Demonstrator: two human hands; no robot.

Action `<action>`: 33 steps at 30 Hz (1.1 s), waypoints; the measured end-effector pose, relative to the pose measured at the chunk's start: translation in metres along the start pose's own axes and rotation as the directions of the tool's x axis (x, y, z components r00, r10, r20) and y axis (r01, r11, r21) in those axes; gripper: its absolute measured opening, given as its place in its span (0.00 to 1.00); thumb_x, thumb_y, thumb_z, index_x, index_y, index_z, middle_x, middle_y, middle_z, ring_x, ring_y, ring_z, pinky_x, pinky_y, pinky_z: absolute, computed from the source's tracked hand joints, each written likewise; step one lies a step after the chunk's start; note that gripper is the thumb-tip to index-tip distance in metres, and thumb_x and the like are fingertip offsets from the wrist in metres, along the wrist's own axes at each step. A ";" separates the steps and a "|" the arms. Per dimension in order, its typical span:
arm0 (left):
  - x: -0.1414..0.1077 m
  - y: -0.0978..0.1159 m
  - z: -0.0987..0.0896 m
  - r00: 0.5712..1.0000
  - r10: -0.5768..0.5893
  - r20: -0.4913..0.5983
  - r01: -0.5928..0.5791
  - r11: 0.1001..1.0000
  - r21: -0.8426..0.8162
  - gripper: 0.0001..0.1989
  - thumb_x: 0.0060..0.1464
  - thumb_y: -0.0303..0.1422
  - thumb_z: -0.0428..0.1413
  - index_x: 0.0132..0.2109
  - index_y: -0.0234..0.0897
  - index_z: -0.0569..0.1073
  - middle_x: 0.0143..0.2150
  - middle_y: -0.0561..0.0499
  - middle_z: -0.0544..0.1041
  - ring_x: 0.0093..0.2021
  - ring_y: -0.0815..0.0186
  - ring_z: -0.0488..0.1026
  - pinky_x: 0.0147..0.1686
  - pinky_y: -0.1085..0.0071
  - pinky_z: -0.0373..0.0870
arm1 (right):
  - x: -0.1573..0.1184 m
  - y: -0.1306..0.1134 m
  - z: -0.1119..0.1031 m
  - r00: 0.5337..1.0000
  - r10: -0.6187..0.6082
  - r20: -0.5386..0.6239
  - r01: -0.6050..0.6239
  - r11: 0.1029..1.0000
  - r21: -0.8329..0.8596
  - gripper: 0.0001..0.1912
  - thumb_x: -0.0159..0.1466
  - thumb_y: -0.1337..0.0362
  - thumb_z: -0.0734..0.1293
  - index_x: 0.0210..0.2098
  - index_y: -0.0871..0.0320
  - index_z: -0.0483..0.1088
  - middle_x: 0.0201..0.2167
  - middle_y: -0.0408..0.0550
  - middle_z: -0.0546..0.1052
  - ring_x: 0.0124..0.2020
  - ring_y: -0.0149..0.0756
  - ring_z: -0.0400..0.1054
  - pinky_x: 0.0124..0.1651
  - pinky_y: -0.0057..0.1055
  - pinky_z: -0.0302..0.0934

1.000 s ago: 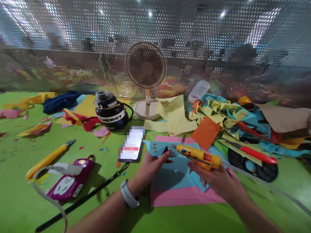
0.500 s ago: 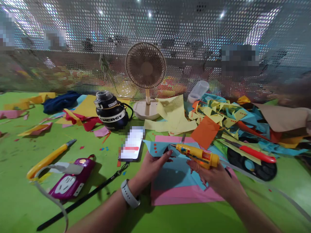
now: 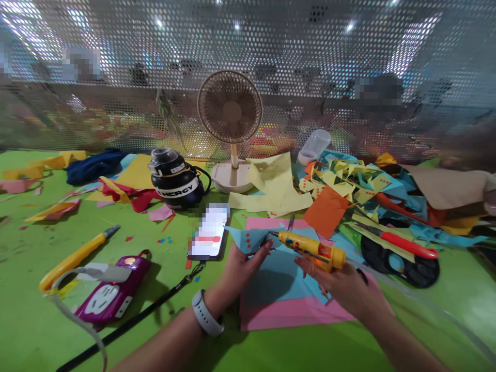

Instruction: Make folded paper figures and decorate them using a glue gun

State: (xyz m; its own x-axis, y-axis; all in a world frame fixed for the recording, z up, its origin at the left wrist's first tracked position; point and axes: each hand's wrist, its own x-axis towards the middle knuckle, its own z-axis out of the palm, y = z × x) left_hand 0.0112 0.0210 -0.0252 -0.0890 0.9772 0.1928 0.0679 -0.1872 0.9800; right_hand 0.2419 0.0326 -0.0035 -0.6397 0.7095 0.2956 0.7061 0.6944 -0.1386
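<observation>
Between thumb and fingers, my left hand (image 3: pixel 245 266) pinches a folded piece of blue paper (image 3: pixel 241 238) marked with small red diamonds. My right hand (image 3: pixel 336 284) is closed around a yellow hot glue gun (image 3: pixel 310 248), its dark nozzle pointing left and close to the folded paper by my left thumb. Whether the nozzle touches the paper I cannot tell. Beneath both hands lie a flat blue sheet (image 3: pixel 277 284) and a pink sheet (image 3: pixel 298 315).
A phone (image 3: pixel 210 232), purple power bank (image 3: pixel 112 289) and yellow cutter (image 3: pixel 77 258) lie left. Behind stand a black bottle (image 3: pixel 176 181) and a fan (image 3: pixel 231 111). Right are paper scraps (image 3: pixel 349 178), an orange square (image 3: pixel 325 212) and a red-handled tool (image 3: pixel 408 245). A cord crosses the right side.
The folded blue paper has tipped slightly, and the glue gun's nozzle sits a little lower beside my left thumb. The whole view has shifted slightly.
</observation>
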 end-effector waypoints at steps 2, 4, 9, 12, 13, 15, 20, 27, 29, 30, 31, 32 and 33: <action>0.001 -0.001 -0.002 0.998 0.056 -0.016 -0.054 0.995 0.079 0.06 0.52 0.35 0.59 0.31 0.39 0.77 0.28 0.50 0.78 0.30 0.62 0.74 0.33 0.69 0.69 | 0.001 -0.004 -0.002 0.999 0.040 0.023 -0.042 0.992 0.116 0.23 0.59 0.72 0.61 0.46 0.42 0.75 0.32 0.45 0.81 0.28 0.38 0.73 0.30 0.32 0.68; 0.002 -0.001 -0.003 0.994 0.104 -0.016 -0.101 0.985 0.138 0.05 0.52 0.34 0.59 0.31 0.39 0.78 0.28 0.50 0.78 0.30 0.61 0.73 0.34 0.69 0.69 | 0.003 -0.010 -0.005 0.994 0.107 0.025 -0.110 0.975 0.195 0.18 0.62 0.67 0.60 0.43 0.44 0.77 0.31 0.46 0.80 0.29 0.40 0.73 0.29 0.33 0.68; 0.003 0.001 -0.005 0.983 0.183 0.016 -0.182 0.959 0.215 0.06 0.54 0.33 0.57 0.33 0.40 0.79 0.30 0.50 0.78 0.31 0.61 0.73 0.36 0.68 0.68 | 0.013 -0.027 -0.016 0.944 0.323 0.064 -0.318 0.842 0.435 0.15 0.65 0.55 0.60 0.30 0.53 0.73 0.22 0.45 0.74 0.23 0.37 0.67 0.24 0.31 0.62; 0.003 0.003 -0.005 0.986 0.164 -0.013 -0.159 0.970 0.186 0.06 0.54 0.33 0.57 0.33 0.39 0.78 0.29 0.50 0.78 0.31 0.62 0.73 0.34 0.69 0.69 | 0.015 -0.025 -0.021 0.941 0.337 -0.017 -0.294 0.844 0.448 0.14 0.63 0.53 0.63 0.29 0.55 0.71 0.24 0.43 0.73 0.24 0.34 0.67 0.27 0.29 0.61; 0.002 0.004 -0.005 0.992 0.126 -0.032 -0.120 0.981 0.155 0.06 0.53 0.34 0.58 0.32 0.38 0.78 0.28 0.50 0.78 0.30 0.62 0.74 0.33 0.69 0.69 | 0.014 -0.021 -0.024 0.945 0.323 -0.055 -0.272 0.868 0.417 0.13 0.63 0.53 0.64 0.31 0.56 0.71 0.25 0.44 0.74 0.25 0.34 0.68 0.29 0.28 0.61; 0.002 0.005 -0.003 0.998 0.024 -0.066 -0.020 0.998 0.063 0.06 0.52 0.35 0.60 0.31 0.37 0.77 0.27 0.49 0.78 0.30 0.62 0.74 0.32 0.69 0.71 | 0.009 -0.011 -0.031 0.947 0.301 -0.114 -0.257 0.920 0.296 0.13 0.63 0.53 0.63 0.34 0.56 0.71 0.27 0.45 0.77 0.26 0.35 0.70 0.29 0.28 0.60; 0.002 0.009 0.003 0.978 -0.168 -0.121 0.146 0.974 -0.174 0.10 0.44 0.36 0.65 0.32 0.35 0.78 0.30 0.49 0.80 0.30 0.62 0.77 0.32 0.69 0.75 | -0.025 0.021 -0.055 0.879 0.469 -0.082 -0.474 0.879 -0.052 0.12 0.58 0.57 0.65 0.40 0.53 0.72 0.30 0.45 0.80 0.29 0.40 0.74 0.28 0.29 0.60; 0.004 0.009 0.003 0.960 -0.272 -0.071 0.239 0.922 -0.306 0.13 0.39 0.36 0.68 0.32 0.34 0.78 0.30 0.49 0.81 0.30 0.63 0.78 0.32 0.69 0.77 | -0.104 0.074 -0.070 0.736 0.677 -0.013 -0.667 0.722 -0.182 0.27 0.54 0.61 0.64 0.54 0.54 0.67 0.41 0.49 0.80 0.34 0.44 0.76 0.31 0.32 0.65; 0.004 0.008 0.002 0.951 -0.302 -0.064 0.263 0.901 -0.345 0.14 0.37 0.36 0.69 0.32 0.33 0.78 0.31 0.49 0.80 0.29 0.64 0.78 0.32 0.69 0.77 | -0.120 0.087 -0.071 0.734 0.679 -0.007 -0.662 0.714 -0.231 0.27 0.55 0.60 0.63 0.54 0.56 0.68 0.44 0.52 0.79 0.38 0.46 0.76 0.35 0.34 0.66; 0.005 0.008 0.002 0.945 -0.320 -0.064 0.276 0.889 -0.366 0.15 0.37 0.35 0.69 0.32 0.33 0.78 0.31 0.49 0.80 0.29 0.64 0.78 0.32 0.69 0.77 | -0.125 0.092 -0.070 0.735 0.679 0.002 -0.655 0.710 -0.256 0.27 0.55 0.60 0.62 0.54 0.57 0.68 0.45 0.53 0.79 0.39 0.47 0.76 0.37 0.35 0.67; 0.005 0.007 0.002 0.939 -0.337 -0.064 0.288 0.876 -0.388 0.15 0.36 0.35 0.69 0.32 0.33 0.78 0.31 0.49 0.80 0.29 0.64 0.78 0.32 0.69 0.76 | -0.130 0.097 -0.069 0.740 0.673 0.013 -0.643 0.713 -0.280 0.27 0.55 0.60 0.62 0.54 0.58 0.68 0.46 0.54 0.79 0.40 0.47 0.75 0.38 0.36 0.67; 0.005 0.007 0.002 0.934 -0.351 -0.065 0.295 0.863 -0.410 0.15 0.36 0.35 0.69 0.33 0.33 0.77 0.31 0.50 0.80 0.30 0.64 0.78 0.32 0.69 0.76 | -0.134 0.101 -0.068 0.753 0.657 0.020 -0.623 0.723 -0.298 0.26 0.55 0.60 0.61 0.54 0.59 0.69 0.47 0.55 0.78 0.41 0.47 0.75 0.40 0.37 0.67; 0.006 0.007 0.001 0.931 -0.359 -0.066 0.298 0.852 -0.431 0.15 0.36 0.35 0.69 0.33 0.33 0.76 0.32 0.50 0.80 0.30 0.64 0.78 0.32 0.69 0.76 | -0.137 0.105 -0.067 0.775 0.632 0.024 -0.594 0.741 -0.313 0.26 0.56 0.61 0.61 0.53 0.59 0.69 0.47 0.55 0.78 0.43 0.47 0.75 0.42 0.38 0.67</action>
State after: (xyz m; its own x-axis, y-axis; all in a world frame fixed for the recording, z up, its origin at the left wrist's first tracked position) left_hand 0.0124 0.0254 -0.0168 -0.1731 0.9703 -0.1690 -0.3970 0.0883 0.9135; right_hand 0.4238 0.0001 0.0049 -0.0570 0.9912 0.1193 0.9983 0.0552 0.0179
